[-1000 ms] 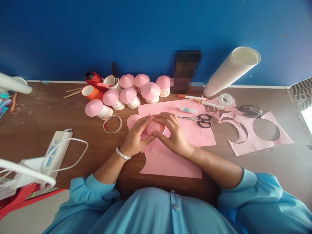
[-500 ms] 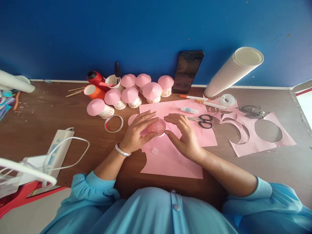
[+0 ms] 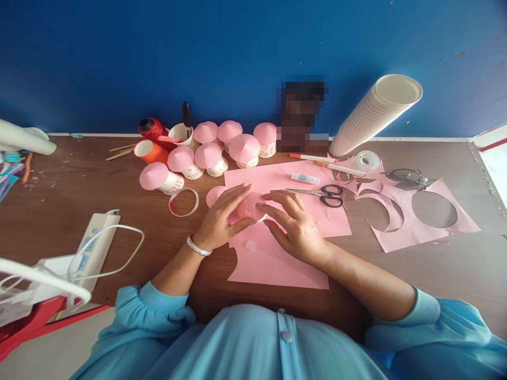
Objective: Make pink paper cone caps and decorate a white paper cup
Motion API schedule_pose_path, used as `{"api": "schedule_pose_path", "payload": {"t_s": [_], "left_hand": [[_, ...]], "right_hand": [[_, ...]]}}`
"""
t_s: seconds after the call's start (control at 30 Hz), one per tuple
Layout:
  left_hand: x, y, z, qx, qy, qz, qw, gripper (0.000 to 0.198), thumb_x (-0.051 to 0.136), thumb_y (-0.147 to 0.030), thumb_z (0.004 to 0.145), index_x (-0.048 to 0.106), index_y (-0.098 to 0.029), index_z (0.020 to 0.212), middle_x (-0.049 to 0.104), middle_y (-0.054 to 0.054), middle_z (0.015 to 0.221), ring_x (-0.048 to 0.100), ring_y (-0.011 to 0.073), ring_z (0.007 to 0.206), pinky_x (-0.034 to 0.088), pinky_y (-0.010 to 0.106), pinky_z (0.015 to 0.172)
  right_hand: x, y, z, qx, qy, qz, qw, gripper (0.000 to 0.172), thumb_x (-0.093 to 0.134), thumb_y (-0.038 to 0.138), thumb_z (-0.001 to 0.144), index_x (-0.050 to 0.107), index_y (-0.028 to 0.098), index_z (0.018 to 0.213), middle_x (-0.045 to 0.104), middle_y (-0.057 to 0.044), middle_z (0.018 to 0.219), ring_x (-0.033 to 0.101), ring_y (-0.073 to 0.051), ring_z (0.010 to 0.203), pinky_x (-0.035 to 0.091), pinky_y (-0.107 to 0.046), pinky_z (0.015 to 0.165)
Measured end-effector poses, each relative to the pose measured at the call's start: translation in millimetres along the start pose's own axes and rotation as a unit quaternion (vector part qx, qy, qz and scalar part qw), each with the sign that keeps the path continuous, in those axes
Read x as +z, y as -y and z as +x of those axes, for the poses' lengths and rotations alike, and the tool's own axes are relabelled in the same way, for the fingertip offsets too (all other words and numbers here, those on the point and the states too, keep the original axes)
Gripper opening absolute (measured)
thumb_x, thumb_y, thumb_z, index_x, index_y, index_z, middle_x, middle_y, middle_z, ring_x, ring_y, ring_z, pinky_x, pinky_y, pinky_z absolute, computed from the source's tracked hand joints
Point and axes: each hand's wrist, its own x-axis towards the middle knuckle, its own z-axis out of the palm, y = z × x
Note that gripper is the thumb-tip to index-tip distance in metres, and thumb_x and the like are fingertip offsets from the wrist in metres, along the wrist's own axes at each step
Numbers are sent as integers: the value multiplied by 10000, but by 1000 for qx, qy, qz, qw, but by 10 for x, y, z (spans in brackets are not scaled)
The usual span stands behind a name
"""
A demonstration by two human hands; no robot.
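A pink paper cone (image 3: pixel 249 205) sits between my two hands, over a white rim that shows at its lower right. My left hand (image 3: pixel 225 216) curves around its left side, fingers behind and thumb in front. From the right, the fingertips of my right hand (image 3: pixel 291 221) rest on the cone, fingers stretched and thumb apart. Beneath lies a large pink paper sheet (image 3: pixel 285 264) with a small clear square piece (image 3: pixel 250 245) on it. Another round pink piece (image 3: pixel 214 196) is partly hidden behind my left hand.
Several cone-topped cups (image 3: pixel 217 165) stand behind on the left, near a tape roll (image 3: pixel 184 202). Scissors (image 3: pixel 331 195) and a glue tube (image 3: pixel 304 178) lie right. Farther out are stacked white cups (image 3: pixel 376 113), cut paper scraps (image 3: pixel 428 232) and a power strip (image 3: pixel 93 245).
My right hand's fingers have moved left onto the top of the cone. My left hand stays around it. The view has shifted slightly, and the phone at the wall is now pixelated.
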Motion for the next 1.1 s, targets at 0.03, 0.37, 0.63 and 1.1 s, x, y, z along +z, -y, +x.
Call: {"api": "schedule_pose_path", "payload": {"t_s": [0.03, 0.37, 0.63, 1.1], "left_hand": [[5, 6, -1, 1, -1, -1, 1000, 730, 733, -373, 940, 418, -269, 1590, 581, 156, 1551, 540, 295, 1463, 478, 515, 1203], [-4, -8, -34, -50, 16, -42, 998, 999, 828, -474, 835, 278, -274, 1644, 555, 182, 1567, 549, 343, 1449, 473, 536, 1194], [181, -40, -32, -117, -6, -19, 993, 942, 829, -478, 829, 335, -233, 1593, 638, 169, 1472, 630, 343, 1352, 546, 489, 1092], [255, -266, 72, -73, -121, 14, 990, 664, 913, -548, 672, 561, -237, 1141, 575, 67, 1090, 620, 279, 1022, 576, 471, 876]], "right_hand": [[1, -1, 0, -4, 2, -2, 1000, 427, 542, 145, 999, 579, 276, 1404, 648, -147, 1330, 585, -332, 1280, 562, -592, 1019], [-13, -44, 9, 16, -10, 4, 1000, 435, 566, 169, 1006, 550, 227, 1437, 669, -167, 1307, 617, -332, 1246, 567, -569, 1007], [6, -96, -29, 106, -15, 61, 992, 408, 635, 278, 1010, 563, 240, 1410, 685, -153, 1304, 660, -322, 1217, 587, -548, 998], [-55, 163, 124, 51, -51, 149, 986, 590, 700, 493, 960, 523, 256, 1470, 625, -166, 1413, 578, -334, 1337, 504, -564, 1111]]}}
